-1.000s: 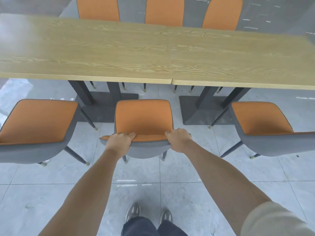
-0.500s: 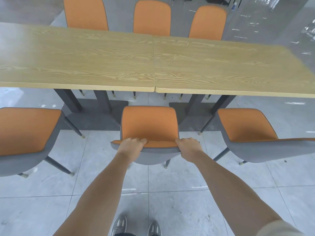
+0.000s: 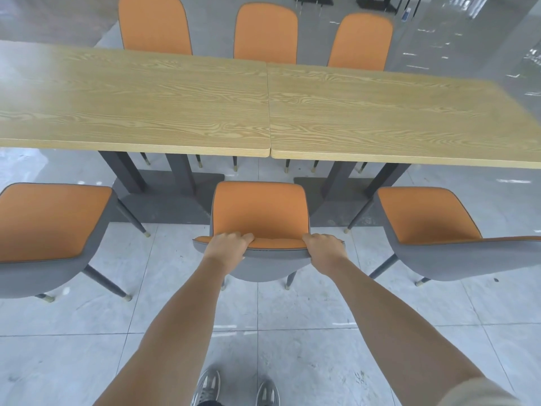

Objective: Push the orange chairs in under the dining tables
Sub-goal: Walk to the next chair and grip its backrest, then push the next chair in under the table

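Observation:
An orange chair with a grey shell, the middle chair, stands in front of the seam between two wooden dining tables. My left hand grips the left part of its backrest top. My right hand grips the right part. The seat's front edge lies a little short of the table edge. A left orange chair and a right orange chair stand pulled out on either side.
Three orange chairs line the far side of the tables. Dark table pedestals sit on the grey tiled floor beside the middle chair's path. My grey shoes show at the bottom edge.
The view has risen and shifted so more of the far chairs shows. The middle chair, held in both hands, now sits nearer the table edge.

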`<state>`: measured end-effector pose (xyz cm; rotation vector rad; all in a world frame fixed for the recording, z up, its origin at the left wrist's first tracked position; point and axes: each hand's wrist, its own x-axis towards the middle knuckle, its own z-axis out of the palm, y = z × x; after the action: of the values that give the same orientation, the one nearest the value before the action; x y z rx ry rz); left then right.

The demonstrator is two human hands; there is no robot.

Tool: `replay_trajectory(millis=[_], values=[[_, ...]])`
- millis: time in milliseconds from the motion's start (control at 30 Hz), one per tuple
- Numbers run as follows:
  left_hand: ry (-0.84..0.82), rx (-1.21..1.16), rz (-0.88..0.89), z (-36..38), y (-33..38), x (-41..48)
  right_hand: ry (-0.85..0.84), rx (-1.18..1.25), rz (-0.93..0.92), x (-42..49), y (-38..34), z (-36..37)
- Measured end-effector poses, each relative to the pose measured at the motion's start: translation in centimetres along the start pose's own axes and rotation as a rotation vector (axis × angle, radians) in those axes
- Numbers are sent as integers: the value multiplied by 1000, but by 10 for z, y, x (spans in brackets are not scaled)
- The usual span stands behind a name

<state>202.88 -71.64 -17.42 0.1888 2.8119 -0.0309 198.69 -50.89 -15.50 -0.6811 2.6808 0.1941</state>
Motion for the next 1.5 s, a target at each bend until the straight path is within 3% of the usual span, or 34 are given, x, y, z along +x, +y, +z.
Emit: replay_trajectory(millis=[367, 533, 733, 967, 1233, 1500], values=[[34, -12, 4, 7, -3, 1, 93, 101, 53, -1, -1, 8], [-25, 66, -11, 1, -3, -4, 92, 109, 68, -1, -2, 11], [17, 98, 28, -7, -3, -6, 45, 163, 79, -6, -4, 1], [72, 27, 73, -10, -9, -15, 42, 187, -28, -2, -17, -14], [192, -42, -81, -22, -43, -40, 158, 167, -12, 11, -43, -46], [249, -30, -246, -17, -74, -96, 186, 116, -111, 11, -102, -65]])
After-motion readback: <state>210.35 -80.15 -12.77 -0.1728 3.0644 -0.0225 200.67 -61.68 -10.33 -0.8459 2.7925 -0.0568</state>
